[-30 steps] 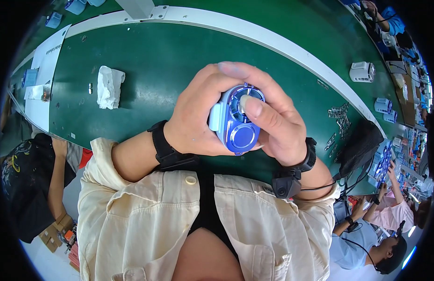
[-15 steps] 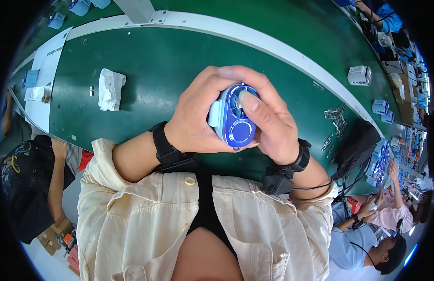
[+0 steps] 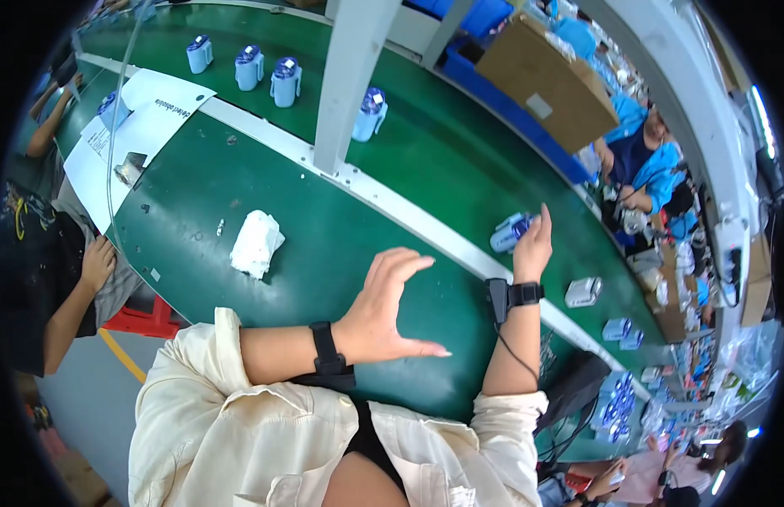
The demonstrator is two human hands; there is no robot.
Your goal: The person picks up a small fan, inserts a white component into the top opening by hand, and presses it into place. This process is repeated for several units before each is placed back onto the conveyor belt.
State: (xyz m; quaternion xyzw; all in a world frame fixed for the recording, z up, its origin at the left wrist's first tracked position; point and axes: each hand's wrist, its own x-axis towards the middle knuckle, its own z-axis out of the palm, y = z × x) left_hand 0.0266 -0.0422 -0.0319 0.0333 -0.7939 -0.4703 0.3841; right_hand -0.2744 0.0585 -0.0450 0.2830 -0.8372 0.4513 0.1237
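1. My left hand [image 3: 377, 314]: fingers spread over the green table [image 3: 324, 241], open room extending to the white rail's [image 3: 409, 218] edge.
2. My right hand [image 3: 534, 252]: at the blue device [image 3: 504, 235], beyond that rail; grip cannot be determined.

A green bench [image 3: 324, 249] extends beneath the left fingers [image 3: 398, 269], with a crumpled white wad [image 3: 255, 245] to their left. Beyond a white rail [image 3: 383, 200], a green strip [image 3: 442, 169] bears four light-blue devices [image 3: 285, 84] ahead-left of those fingers, plus a white device [image 3: 584, 291] right of the right fingers [image 3: 542, 226].
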